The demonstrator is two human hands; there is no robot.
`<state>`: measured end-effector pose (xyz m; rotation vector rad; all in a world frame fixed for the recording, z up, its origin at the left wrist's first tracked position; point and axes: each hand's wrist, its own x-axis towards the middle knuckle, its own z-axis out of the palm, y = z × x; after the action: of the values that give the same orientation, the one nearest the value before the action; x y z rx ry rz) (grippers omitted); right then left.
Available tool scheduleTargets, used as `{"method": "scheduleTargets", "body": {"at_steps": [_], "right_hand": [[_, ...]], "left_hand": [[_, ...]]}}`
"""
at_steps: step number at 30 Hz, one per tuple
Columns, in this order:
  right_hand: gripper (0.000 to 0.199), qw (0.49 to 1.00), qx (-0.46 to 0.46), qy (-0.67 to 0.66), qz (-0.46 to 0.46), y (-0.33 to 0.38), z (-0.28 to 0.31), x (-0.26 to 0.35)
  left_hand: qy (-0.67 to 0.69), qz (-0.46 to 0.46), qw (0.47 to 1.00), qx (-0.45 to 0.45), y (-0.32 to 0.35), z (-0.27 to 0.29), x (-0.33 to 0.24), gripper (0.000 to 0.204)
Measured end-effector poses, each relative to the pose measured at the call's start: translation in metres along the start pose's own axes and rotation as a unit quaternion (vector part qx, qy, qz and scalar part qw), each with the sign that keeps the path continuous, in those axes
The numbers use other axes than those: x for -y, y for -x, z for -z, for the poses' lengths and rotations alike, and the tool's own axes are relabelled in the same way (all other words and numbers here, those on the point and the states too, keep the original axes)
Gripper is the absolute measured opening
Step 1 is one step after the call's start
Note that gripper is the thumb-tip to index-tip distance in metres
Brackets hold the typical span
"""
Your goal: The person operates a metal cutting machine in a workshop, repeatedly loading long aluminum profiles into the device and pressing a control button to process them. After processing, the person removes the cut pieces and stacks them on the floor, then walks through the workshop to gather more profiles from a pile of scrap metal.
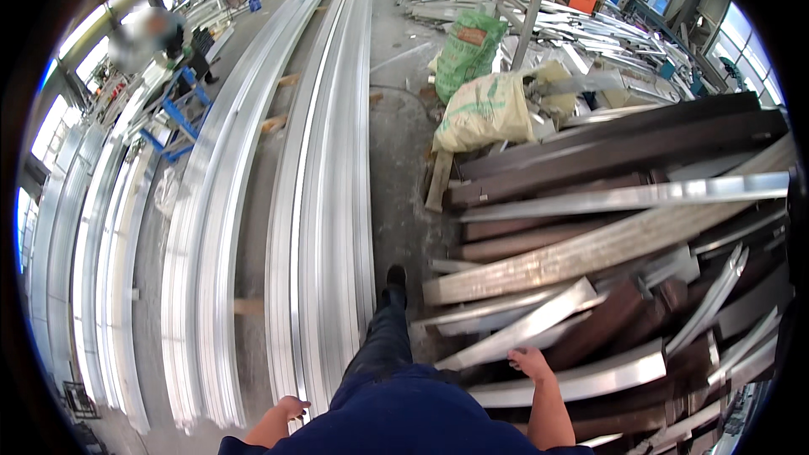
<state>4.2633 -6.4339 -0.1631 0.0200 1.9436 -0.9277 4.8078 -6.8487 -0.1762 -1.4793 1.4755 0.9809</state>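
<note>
My left hand (pixel 292 407), fingers loosely curled, hangs low beside my body over the near end of a long stack of silver metal profiles (pixel 324 202). I see nothing in it. On the other side, my right hand (pixel 529 362) is also curled in, with nothing visible in its fingers. It hangs above a pile of offcuts, and nearest to it lies a pale metal profile (pixel 581 381). Whether that hand touches the pile cannot be made out. One foot in a dark shoe (pixel 396 276) is forward on the grey floor between the stack and the pile.
More profile stacks (pixel 215 202) lie on wooden spacers to the left. Brown profiles (pixel 615 152) and a long weathered beam (pixel 590 248) fill the right. Ahead are a cream sack (pixel 484 114) and a green sack (pixel 468 55). A person (pixel 181 46) stands by a blue stand (pixel 181 109).
</note>
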Motion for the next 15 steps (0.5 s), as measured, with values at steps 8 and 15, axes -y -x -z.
{"method": "scheduleTargets", "body": {"at_steps": [8, 15], "right_hand": [[0.035, 0.985, -0.006, -0.068, -0.161, -0.193, -0.018, 0.118], [0.035, 0.987, -0.037, -0.092, -0.124, -0.3, -0.012, 0.318]], "left_hand": [[0.17, -0.171, 0.966, -0.099, -0.136, 0.298, -0.268, 0.045], [0.026, -0.307, 0.935, -0.177, -0.104, 0.508, -0.487, 0.054]]}}
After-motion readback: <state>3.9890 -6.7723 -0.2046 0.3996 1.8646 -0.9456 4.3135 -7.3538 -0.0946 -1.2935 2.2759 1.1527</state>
